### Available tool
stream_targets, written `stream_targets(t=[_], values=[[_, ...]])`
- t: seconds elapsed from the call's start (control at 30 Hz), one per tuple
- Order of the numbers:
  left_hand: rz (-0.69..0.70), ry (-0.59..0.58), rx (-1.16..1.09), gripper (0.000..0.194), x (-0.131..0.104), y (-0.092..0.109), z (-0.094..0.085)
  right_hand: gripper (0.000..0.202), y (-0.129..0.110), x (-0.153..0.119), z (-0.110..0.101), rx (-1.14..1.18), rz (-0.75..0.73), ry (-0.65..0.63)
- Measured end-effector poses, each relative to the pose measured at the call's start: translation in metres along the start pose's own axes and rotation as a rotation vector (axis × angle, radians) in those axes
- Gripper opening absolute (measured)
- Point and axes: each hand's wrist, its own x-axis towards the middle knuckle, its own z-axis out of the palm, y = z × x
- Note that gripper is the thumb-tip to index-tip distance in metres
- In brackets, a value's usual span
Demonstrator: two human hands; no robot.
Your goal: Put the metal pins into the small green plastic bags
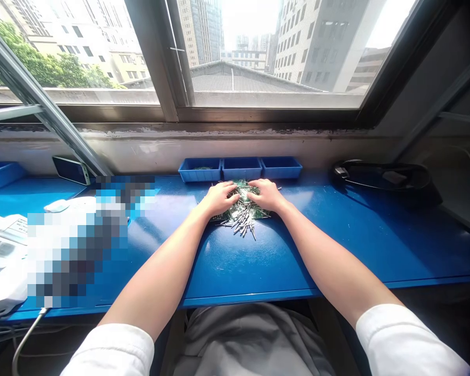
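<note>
A heap of small green circuit boards and thin metal pins (243, 216) lies on the blue workbench (337, 245) under a window. My left hand (218, 197) rests palm down on the heap's left side, fingers spread over the parts. My right hand (267, 194) lies on the heap's right side in the same way. The two hands almost meet at the fingertips above the heap. Some pins stick out towards me from under the hands. Whether either hand grips a part is hidden.
Three blue bins stand in a row just behind the heap: left (200, 169), middle (242, 167), right (281, 167). A black tray-like device (384, 175) sits at the right. A phone (71, 170) leans at the back left, and a white device (2, 250) lies at the left edge.
</note>
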Motion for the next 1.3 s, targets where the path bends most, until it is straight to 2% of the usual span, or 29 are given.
stream_targets(t=[0.2, 0.27, 0.47, 0.97, 1.13, 1.3], values=[[0.028, 0.022, -0.026, 0.047, 0.0, 0.0, -0.001, 0.02, -0.003, -0.001, -0.003, 0.046, -0.031, 0.106], [0.035, 0.032, -0.028, 0.047, 0.0, -0.001, 0.0, 0.019, -0.009, -0.002, -0.004, 0.029, -0.067, 0.129], [0.072, 0.053, -0.055, 0.043, 0.003, -0.004, 0.004, 0.022, -0.025, -0.003, 0.001, -0.099, -0.097, 0.07], [0.038, 0.039, -0.002, 0.041, 0.002, 0.004, -0.002, 0.022, -0.031, -0.002, -0.001, -0.283, -0.079, 0.014], [-0.024, 0.083, 0.017, 0.043, -0.001, 0.012, -0.005, 0.023, -0.026, -0.001, -0.001, -0.233, -0.024, 0.038], [0.067, 0.187, 0.003, 0.028, -0.002, 0.017, -0.01, 0.022, -0.022, -0.001, -0.004, -0.078, -0.115, 0.102]])
